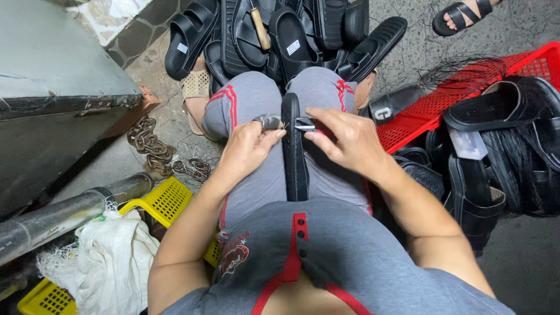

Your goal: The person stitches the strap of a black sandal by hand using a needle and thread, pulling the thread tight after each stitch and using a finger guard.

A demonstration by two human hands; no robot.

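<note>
A dull grey metal box (52, 87) with a hinged edge fills the left side. Ahead of the knees lies a heap of black moulded rubber sandals (280, 32), ribbed and glossy. On the right, a red perforated plastic crate (443, 105) has more black sandals (501, 151) piled against and over it. A yellow perforated plastic basket (166, 201) sits low left, beside crumpled white woven sacking (114, 256) and a rusty brown chain (153, 149) on the concrete floor. Between the grey-clad thighs stands a black rubber sandal sole (294, 154), on edge. The left hand (248, 151) curls against it, fingers pressed together around a small metal piece. The right hand (344, 140) pinches small metal clippers (304, 123) at the sole's edge.
</note>
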